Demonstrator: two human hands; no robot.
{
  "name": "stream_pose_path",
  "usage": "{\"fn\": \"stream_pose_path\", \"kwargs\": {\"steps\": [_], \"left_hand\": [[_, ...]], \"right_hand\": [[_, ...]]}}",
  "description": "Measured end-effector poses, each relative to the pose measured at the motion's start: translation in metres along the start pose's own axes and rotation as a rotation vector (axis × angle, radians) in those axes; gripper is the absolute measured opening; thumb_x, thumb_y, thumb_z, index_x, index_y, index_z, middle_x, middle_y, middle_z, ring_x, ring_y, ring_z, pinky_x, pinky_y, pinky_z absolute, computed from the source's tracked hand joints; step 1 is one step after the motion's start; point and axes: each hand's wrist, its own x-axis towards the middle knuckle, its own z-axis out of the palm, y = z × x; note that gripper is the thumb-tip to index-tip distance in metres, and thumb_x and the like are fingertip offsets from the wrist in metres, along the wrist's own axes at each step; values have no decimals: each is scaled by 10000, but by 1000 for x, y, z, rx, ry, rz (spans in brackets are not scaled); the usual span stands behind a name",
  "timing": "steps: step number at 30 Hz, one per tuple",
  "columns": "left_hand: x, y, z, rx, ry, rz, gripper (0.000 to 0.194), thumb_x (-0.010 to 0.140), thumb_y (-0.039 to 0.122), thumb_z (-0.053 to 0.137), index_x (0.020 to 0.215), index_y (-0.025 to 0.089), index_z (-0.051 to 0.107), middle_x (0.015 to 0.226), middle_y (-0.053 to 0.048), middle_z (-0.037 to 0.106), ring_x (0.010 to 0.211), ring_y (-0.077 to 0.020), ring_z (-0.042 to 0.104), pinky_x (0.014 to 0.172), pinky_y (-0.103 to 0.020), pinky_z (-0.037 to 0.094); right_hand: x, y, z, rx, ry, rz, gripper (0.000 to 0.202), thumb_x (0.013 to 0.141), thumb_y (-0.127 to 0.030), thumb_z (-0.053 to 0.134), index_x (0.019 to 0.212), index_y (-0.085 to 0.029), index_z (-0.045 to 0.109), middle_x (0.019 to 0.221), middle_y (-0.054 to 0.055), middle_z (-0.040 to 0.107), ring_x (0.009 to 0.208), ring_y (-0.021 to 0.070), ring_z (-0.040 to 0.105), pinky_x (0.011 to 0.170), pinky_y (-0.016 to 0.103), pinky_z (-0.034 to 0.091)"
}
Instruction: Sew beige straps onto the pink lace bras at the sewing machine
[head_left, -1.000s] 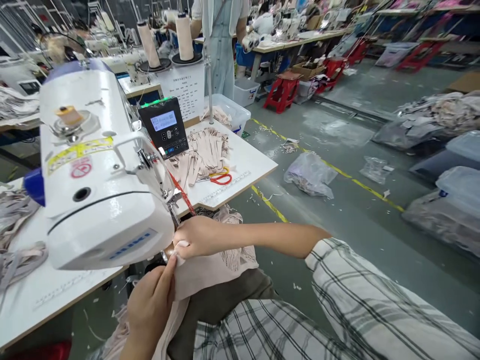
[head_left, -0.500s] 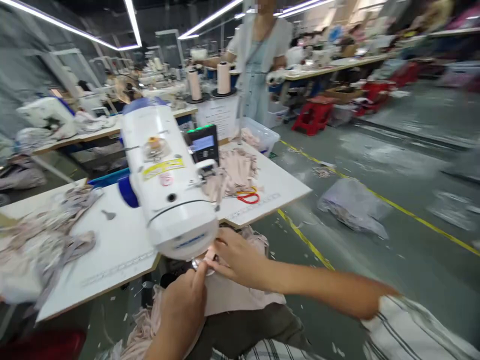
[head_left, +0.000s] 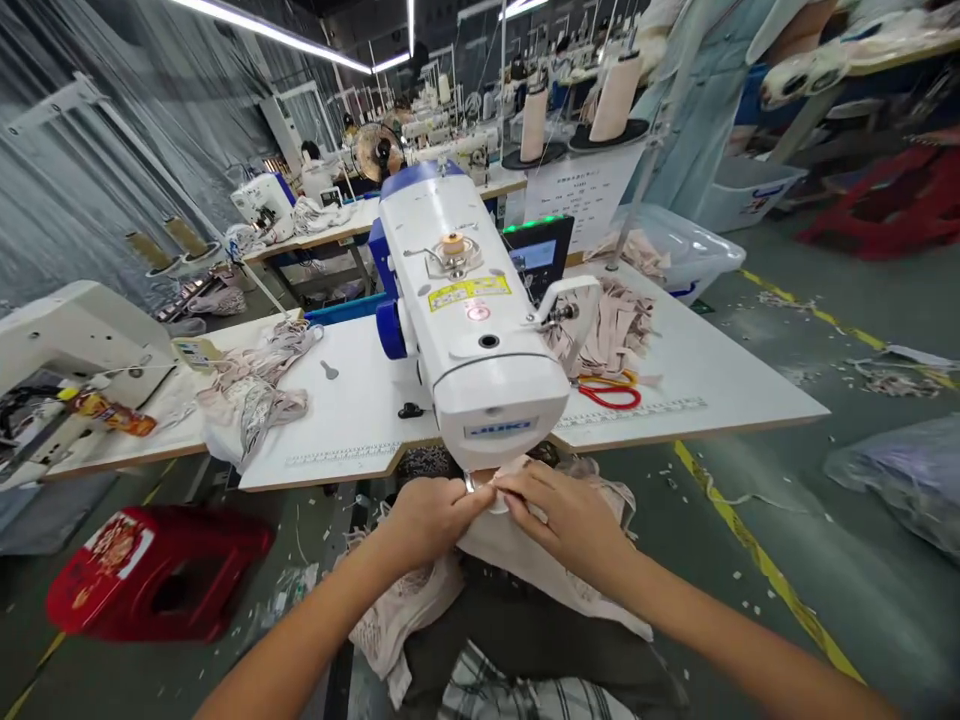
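Observation:
A white sewing machine [head_left: 480, 330] stands in the middle, its head right above my hands. My left hand [head_left: 431, 515] pinches the edge of a pale pink fabric piece [head_left: 525, 560] close to the needle area. From the other side my right hand [head_left: 566, 510] grips the same fabric, thumb and fingers closed, fingertips almost meeting the left ones. The cloth drapes from the machine down over my lap. More pale pink fabric [head_left: 401, 620] with lace hangs at the left. The needle and presser foot are mostly hidden behind my fingers and the machine head.
Scissors with red and orange handles [head_left: 611, 390] lie beside pink fabric strips [head_left: 619, 325] on the white table [head_left: 750, 375]. Fabric lies heaped at left [head_left: 259, 390]. A clear plastic bin [head_left: 690, 245] stands behind the table. A red stool [head_left: 161, 575] is on the floor at left.
The view has swung left and straightened, so the machine and both hands appear further right. Both hands keep hold of the fabric at the machine; the red stool at left has come fully into view.

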Motion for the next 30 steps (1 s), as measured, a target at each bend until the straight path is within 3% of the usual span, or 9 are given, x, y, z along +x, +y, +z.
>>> {"fn": "stream_pose_path", "kwargs": {"steps": [3, 6, 9, 12, 15, 25, 28, 30], "left_hand": [[3, 10, 0, -59, -58, -79, 345, 936, 176, 485, 1264, 255, 558, 727, 7, 624, 598, -162, 591, 477, -258, 312], [4, 23, 1, -55, -101, -143, 407, 922, 168, 478, 1320, 243, 520, 725, -5, 633, 583, -169, 592, 462, -263, 287], [7, 36, 2, 1, -80, -185, 402, 932, 168, 454, 1327, 207, 518, 683, -8, 627, 556, -170, 594, 447, -280, 243], [12, 48, 1, 59, 14, -206, 369, 944, 173, 447, 1301, 149, 535, 632, -10, 607, 530, -168, 585, 444, -302, 226], [16, 58, 0, 75, 81, -230, 362, 939, 167, 458, 1286, 106, 539, 604, -7, 585, 506, -165, 564, 439, -317, 227], [32, 65, -7, 93, 45, -331, 305, 931, 147, 430, 1198, 116, 574, 580, -8, 569, 490, -146, 547, 435, -304, 264], [35, 64, -6, 34, 61, -360, 249, 932, 155, 442, 1125, 134, 598, 575, -15, 568, 480, -157, 536, 432, -311, 239], [36, 63, -5, 19, 82, -367, 223, 929, 161, 455, 1091, 147, 607, 572, -18, 569, 471, -161, 526, 434, -310, 231]], "right_hand": [[-15, 3, 11, 218, 26, 209, 320, 964, -323, 508, 1264, -212, 513, 1003, 86, 644, 801, 184, 651, 686, 329, 545], [-23, 4, 16, 377, 35, 353, 413, 949, -340, 522, 1336, -217, 449, 1220, 136, 573, 655, 121, 587, 631, 318, 547], [-18, 9, 12, 382, 9, 321, 362, 948, -281, 499, 1305, -241, 535, 1371, 141, 507, 755, 134, 603, 720, 345, 555], [-10, 15, 3, 375, 16, 267, 351, 931, -258, 521, 1271, -224, 601, 1363, 129, 534, 1032, 210, 610, 853, 392, 541], [-1, 20, -5, 389, -27, 266, 339, 918, -247, 537, 1237, -221, 649, 1347, 114, 554, 1149, 241, 575, 937, 424, 516], [28, 32, -17, 357, -174, 306, 249, 856, -231, 572, 1062, -233, 712, 985, 69, 637, 963, 247, 599, 793, 352, 519], [35, 36, -17, 421, -198, 308, 255, 838, -231, 550, 1039, -209, 706, 1007, 56, 643, 955, 226, 607, 776, 327, 525], [39, 38, -17, 480, -204, 303, 283, 825, -235, 540, 1048, -197, 709, 1146, 63, 643, 1018, 225, 616, 809, 326, 541]]}}
